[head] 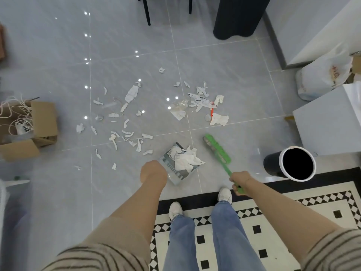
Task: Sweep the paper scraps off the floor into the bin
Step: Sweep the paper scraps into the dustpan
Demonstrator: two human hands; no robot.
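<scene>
White paper scraps lie scattered over the grey tiled floor, with a denser cluster farther right. A grey dustpan sits on the floor holding several crumpled scraps. My left hand is closed at the dustpan's near edge; its handle is hidden under the hand. My right hand grips the handle of a green broom, whose head rests on the floor just right of the dustpan. A round bin with a white rim and dark inside stands to the right.
An open cardboard box with cords sits at the left. A black-and-white patterned rug lies under my feet. White cabinets, a plastic bag, a dark column and chair legs stand to the right and behind.
</scene>
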